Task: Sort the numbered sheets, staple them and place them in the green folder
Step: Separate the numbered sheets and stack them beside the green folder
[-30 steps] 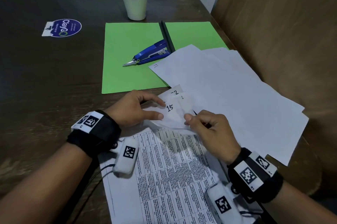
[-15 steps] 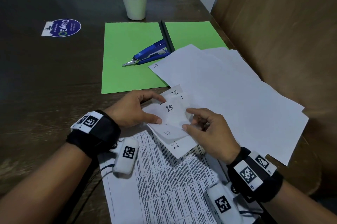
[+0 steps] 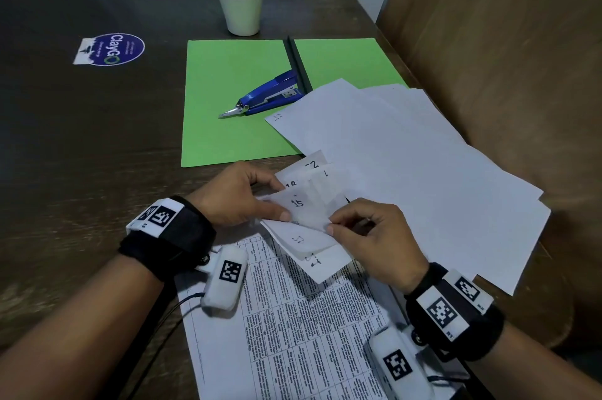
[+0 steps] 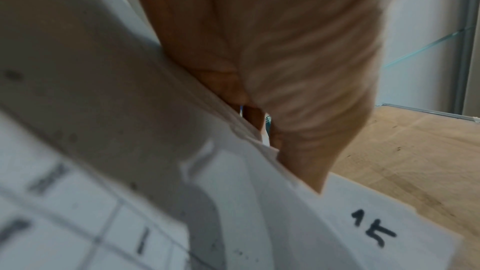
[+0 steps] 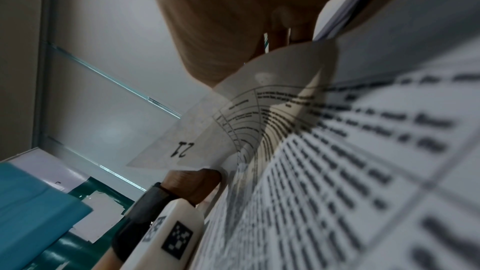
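Observation:
Several numbered white sheets [image 3: 407, 171] lie fanned over the table's right side. My left hand [image 3: 241, 194] pinches their lifted corners, with the sheet marked 15 [image 3: 303, 204] on top; the same 15 sheet [image 4: 374, 231] shows in the left wrist view. My right hand [image 3: 358, 230] pinches the curled corner of that top sheet from the right. A corner marked 21 [image 5: 182, 148] curls up in the right wrist view. The open green folder [image 3: 234, 99] lies behind, and a blue stapler [image 3: 267, 96] rests on it.
A printed table sheet [image 3: 309, 334] lies under both wrists at the near edge. A white pot with a plant [image 3: 241, 5] stands behind the folder. A round sticker [image 3: 110, 49] is at the far left. A brown panel [image 3: 505, 57] borders the right side.
My right hand has drawn the corner of sheet 15 back toward me, uncovering more numbered corners beneath. My left hand kept its pinch in about the same place.

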A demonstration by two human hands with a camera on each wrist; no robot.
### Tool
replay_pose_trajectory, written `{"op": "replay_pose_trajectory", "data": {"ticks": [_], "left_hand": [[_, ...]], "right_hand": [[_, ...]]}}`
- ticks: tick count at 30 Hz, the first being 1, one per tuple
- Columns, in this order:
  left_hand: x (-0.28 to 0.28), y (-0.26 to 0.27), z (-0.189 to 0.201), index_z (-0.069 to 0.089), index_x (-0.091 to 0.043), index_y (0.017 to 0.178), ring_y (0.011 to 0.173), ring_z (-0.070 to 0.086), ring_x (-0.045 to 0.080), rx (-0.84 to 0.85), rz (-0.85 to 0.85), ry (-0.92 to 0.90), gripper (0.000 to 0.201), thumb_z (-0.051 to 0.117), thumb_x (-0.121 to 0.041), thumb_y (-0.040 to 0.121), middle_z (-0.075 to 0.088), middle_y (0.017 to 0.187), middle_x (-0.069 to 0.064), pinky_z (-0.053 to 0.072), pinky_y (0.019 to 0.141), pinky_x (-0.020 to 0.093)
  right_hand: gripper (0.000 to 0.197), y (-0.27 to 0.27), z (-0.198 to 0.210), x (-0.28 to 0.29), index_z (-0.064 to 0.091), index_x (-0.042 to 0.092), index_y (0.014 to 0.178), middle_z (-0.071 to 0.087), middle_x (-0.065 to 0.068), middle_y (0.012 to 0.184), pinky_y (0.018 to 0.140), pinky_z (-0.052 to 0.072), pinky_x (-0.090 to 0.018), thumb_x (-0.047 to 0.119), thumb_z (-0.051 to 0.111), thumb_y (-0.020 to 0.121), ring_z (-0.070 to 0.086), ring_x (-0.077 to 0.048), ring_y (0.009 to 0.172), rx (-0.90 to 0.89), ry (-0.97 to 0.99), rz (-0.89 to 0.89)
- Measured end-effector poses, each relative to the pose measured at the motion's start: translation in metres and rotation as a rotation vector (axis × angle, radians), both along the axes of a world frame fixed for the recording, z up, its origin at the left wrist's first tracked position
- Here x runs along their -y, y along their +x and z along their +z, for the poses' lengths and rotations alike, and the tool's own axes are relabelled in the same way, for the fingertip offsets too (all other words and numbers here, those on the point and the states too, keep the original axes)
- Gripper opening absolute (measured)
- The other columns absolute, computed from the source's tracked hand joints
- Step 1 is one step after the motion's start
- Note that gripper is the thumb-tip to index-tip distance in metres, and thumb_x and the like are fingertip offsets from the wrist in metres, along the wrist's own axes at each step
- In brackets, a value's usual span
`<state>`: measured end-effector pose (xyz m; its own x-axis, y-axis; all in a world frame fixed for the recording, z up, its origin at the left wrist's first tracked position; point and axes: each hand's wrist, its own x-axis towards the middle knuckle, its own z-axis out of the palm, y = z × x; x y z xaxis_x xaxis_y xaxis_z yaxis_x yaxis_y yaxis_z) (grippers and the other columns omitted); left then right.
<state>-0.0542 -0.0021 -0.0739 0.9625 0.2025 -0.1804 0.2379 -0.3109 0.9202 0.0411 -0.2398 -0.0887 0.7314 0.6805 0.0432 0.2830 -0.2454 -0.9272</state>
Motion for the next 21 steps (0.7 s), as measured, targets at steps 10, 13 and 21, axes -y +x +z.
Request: {"op": "replay_pose_trajectory", "data": {"ticks": [10,13,21], "left_hand": [[0.0028,-0.0023,0.0053,0.078,-0.021,0.100,0.094,0.071,0.002,-0.036,-0.006,0.025,0.038,0.092,-0.010,0.066,0.077,0.101,-0.015,0.053,0.091,0.024],[0.0024,-0.0022,0.0063,0.078,-0.021,0.099,0.092,0.072,0.005,-0.030,-0.013,0.035,0.036,0.092,-0.012,0.067,0.078,0.100,-0.013,0.055,0.090,0.028],[0.0013,-0.0026,0.0056,0.077,-0.020,0.104,0.097,0.070,-0.001,-0.027,-0.040,0.021,0.040,0.091,-0.011,0.067,0.077,0.104,-0.016,0.051,0.094,0.024]], "right_hand": [[0.027,-0.0024,0.0000,0.0013,0.076,0.026,0.072,0.074,0.009,0.105,0.080,0.054,-0.021,0.000,0.080,0.078,0.071,-0.007,0.093,-0.034,-0.006,0.066],[0.027,-0.0024,-0.0009,0.0017,0.075,0.022,0.068,0.074,0.007,0.107,0.081,0.057,-0.028,-0.002,0.080,0.077,0.071,-0.009,0.096,-0.031,0.033,0.040],[0.020,-0.0019,-0.0012,0.0011,0.071,0.017,0.067,0.070,0.008,0.106,0.071,0.053,-0.020,0.005,0.083,0.078,0.067,-0.007,0.091,0.043,-0.031,0.078]]}}
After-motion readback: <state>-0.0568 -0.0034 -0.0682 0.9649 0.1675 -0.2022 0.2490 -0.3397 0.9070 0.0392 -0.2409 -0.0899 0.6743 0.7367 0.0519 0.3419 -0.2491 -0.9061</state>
